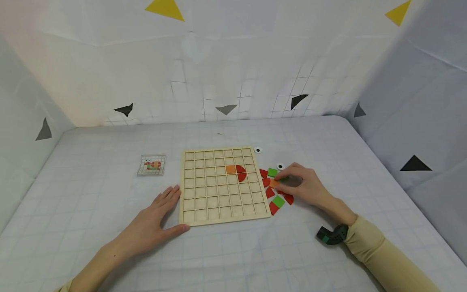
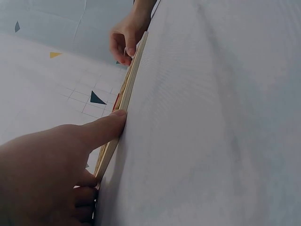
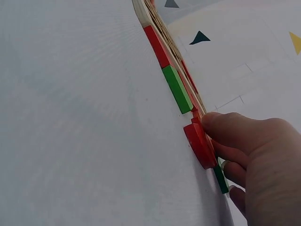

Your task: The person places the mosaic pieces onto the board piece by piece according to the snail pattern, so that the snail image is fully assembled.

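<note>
A wooden grid board (image 1: 219, 202) lies flat on the table. On it sit an orange square (image 1: 231, 169) and two red quarter-circle pieces (image 1: 241, 177), which together form a half circle. My left hand (image 1: 157, 219) rests against the board's left edge, fingers extended, thumb at the near left corner. Beside the board's right edge, my right hand (image 1: 308, 186) pinches an orange piece (image 1: 273, 184) between thumb and fingertip, low among the loose pieces. Around it lie several red pieces (image 1: 288, 199) and green squares (image 1: 279, 201). The right fingers partly cover another green piece (image 3: 221, 176).
A small picture card (image 1: 151, 165) with a gridded coloured figure lies left of the board. Two white eye discs lie at the right: one eye disc (image 1: 258, 150) by the board's far corner, another eye disc (image 1: 280, 166) nearer the right hand. A white wall (image 1: 219, 61) stands behind the table.
</note>
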Available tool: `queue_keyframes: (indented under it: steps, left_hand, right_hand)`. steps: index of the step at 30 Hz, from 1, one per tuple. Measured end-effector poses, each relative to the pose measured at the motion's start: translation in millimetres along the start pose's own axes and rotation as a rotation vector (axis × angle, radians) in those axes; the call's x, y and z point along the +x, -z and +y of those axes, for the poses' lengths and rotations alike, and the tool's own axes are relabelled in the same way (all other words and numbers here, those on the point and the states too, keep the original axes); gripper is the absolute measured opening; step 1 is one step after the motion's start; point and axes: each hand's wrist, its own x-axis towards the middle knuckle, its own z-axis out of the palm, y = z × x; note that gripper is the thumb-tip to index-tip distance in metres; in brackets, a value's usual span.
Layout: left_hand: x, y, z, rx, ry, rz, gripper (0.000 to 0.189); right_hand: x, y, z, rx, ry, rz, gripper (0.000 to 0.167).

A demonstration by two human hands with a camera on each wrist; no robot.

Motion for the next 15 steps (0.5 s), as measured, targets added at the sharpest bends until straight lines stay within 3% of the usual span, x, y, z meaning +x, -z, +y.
queue_keyframes:
  steps: [4, 15]
  left_hand:
    - [-0.2, 0.2, 0.3, -0.001, 0.005, -0.004, 0.1]
    - [0.4, 0.3, 0.4, 0.004, 0.003, -0.002, 0.101]
  right_hand:
    - [-0.5, -0.1, 4.8, -0.009, 0.0, 0.006, 0.031]
    - [0.2, 1.7, 0.4, -0.125, -0.098, 0.065, 0.034]
